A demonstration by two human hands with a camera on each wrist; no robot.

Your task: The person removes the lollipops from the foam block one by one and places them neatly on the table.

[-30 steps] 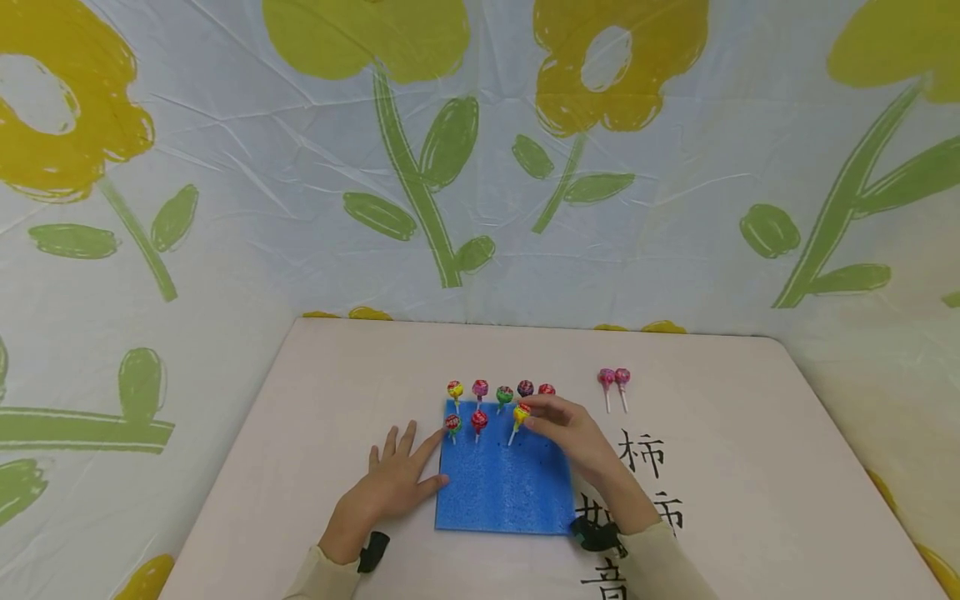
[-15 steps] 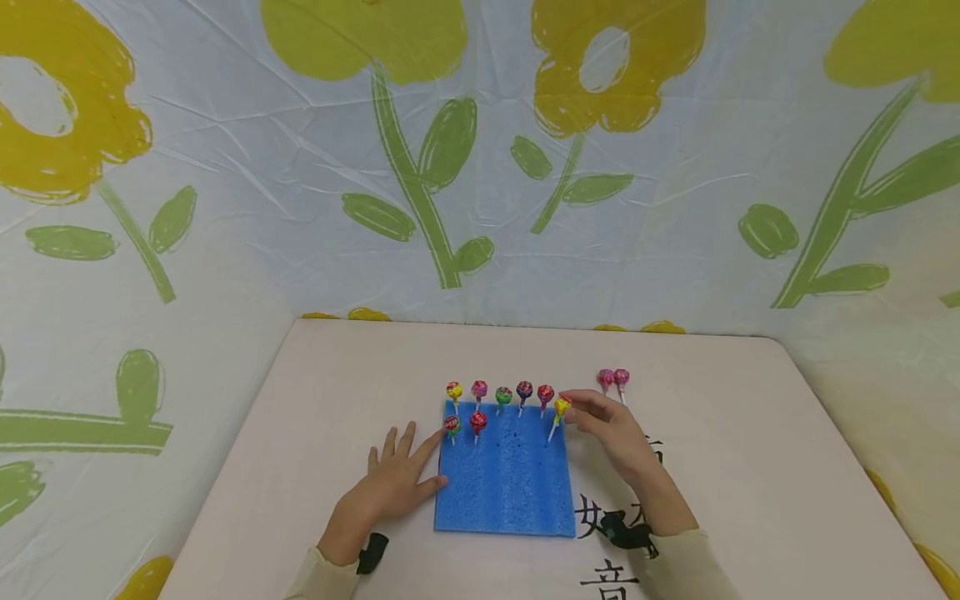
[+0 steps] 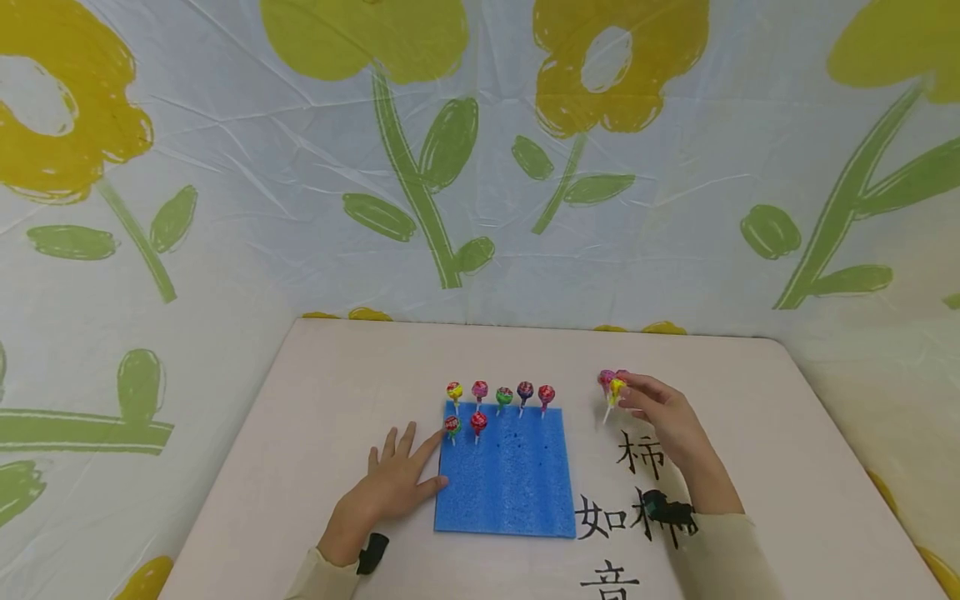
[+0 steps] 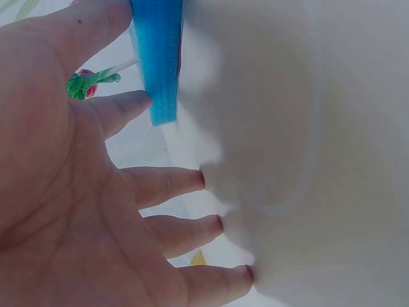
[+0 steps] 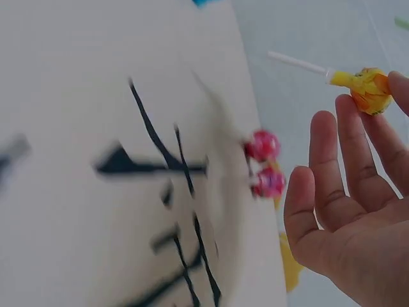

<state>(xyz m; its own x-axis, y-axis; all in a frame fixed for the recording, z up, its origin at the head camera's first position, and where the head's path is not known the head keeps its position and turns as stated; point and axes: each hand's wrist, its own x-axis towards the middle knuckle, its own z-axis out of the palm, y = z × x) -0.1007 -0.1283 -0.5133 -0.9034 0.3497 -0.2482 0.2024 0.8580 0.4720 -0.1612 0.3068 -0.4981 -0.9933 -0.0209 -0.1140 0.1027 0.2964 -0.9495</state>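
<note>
My right hand [image 3: 670, 417] pinches a yellow-wrapped lollipop [image 5: 370, 91] by its head, white stick pointing away, above the table. Just behind it lie two pink lollipops [image 5: 264, 146], partly hidden in the head view. My left hand [image 3: 393, 483] is spread on the table, with thumb and index finger touching the left edge of a blue foam board [image 3: 504, 492]. Several lollipops stand in the board: a back row including a green one [image 3: 504, 395], and in front a red one [image 3: 478, 422] and a red-green one [image 3: 452, 426].
The pale table [image 3: 360, 358] has black printed characters [image 3: 611, 575] right of the board. A cloth with yellow flowers [image 3: 607, 58] hangs behind the table and along its sides. Small dark holes dot the board's upper part.
My right hand has carried the yellow lollipop rightward, from above the board to in front of the two pink lollipops. The left hand has stayed still.
</note>
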